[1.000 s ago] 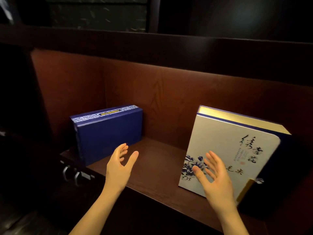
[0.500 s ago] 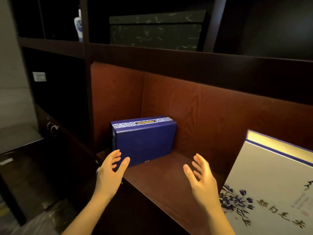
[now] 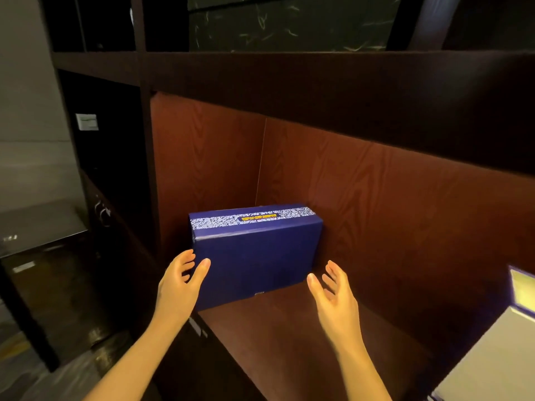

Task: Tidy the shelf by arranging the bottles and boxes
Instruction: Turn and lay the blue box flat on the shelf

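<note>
Your blue box [image 3: 257,256] stands on its long edge at the back left of the shelf [image 3: 289,337], with its left end close to the side panel [image 3: 202,169] and its far corner against the back panel [image 3: 405,212]. A silver patterned band with a small yellow label runs along its top. Your left hand [image 3: 179,287] is at the box's lower left corner, fingers straight and apart, the thumb lying in front of the blue face and the other fingers beside the left end; whether any of them touch the box cannot be told. Your right hand [image 3: 335,299] hovers over the shelf just beside the box's lower right corner, palm turned toward the box, fingers spread and relaxed, holding nothing and apart from the box. At the right edge a white box [image 3: 492,357] with a yellow top edge pokes into view, well apart from the blue one. On the shelf above sits a dark box [image 3: 289,21] with pale flecks. A small white tag [image 3: 86,122] shows in the dark compartment to the left.
</note>
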Tool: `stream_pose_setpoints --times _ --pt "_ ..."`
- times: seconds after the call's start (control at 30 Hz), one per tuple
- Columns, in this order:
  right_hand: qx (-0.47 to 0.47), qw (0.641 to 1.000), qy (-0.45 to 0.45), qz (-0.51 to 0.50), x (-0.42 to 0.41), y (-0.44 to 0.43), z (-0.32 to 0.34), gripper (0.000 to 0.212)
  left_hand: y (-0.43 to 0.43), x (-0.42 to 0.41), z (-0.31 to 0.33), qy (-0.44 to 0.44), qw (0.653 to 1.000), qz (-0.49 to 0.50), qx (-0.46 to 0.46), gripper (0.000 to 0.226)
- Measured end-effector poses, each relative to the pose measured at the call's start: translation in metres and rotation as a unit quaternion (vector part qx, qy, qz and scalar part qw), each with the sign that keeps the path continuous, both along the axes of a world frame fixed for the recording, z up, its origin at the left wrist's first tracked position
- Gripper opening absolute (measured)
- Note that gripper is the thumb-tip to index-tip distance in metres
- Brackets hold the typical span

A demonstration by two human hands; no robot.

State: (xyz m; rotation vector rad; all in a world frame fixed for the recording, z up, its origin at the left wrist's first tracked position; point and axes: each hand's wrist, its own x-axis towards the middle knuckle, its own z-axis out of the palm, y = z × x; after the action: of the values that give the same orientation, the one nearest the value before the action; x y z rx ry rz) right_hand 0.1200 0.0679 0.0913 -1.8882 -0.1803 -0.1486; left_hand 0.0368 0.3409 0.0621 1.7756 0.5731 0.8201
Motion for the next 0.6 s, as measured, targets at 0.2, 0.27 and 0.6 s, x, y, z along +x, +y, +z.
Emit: stream_pose_setpoints --times 0.2,0.27,0.6 --pt "0.003 0.999 0.044 0.024 0.057 0.022 -0.011 0.07 0.03 0.034 -0.006 -0.002 0.997 0.068 -0.047 0.082" --pt "0.007 0.998 0.051 0.032 0.073 0.03 -0.011 0.071 0.039 0.044 -0.006 0.008 0.997 0.056 -0.057 0.084" --pt "0.031 0.991 0.129 0.012 0.148 0.086 0.004 0.082 0.065 0.092 0.018 -0.018 0.982 -0.056 -0.178 0.042"
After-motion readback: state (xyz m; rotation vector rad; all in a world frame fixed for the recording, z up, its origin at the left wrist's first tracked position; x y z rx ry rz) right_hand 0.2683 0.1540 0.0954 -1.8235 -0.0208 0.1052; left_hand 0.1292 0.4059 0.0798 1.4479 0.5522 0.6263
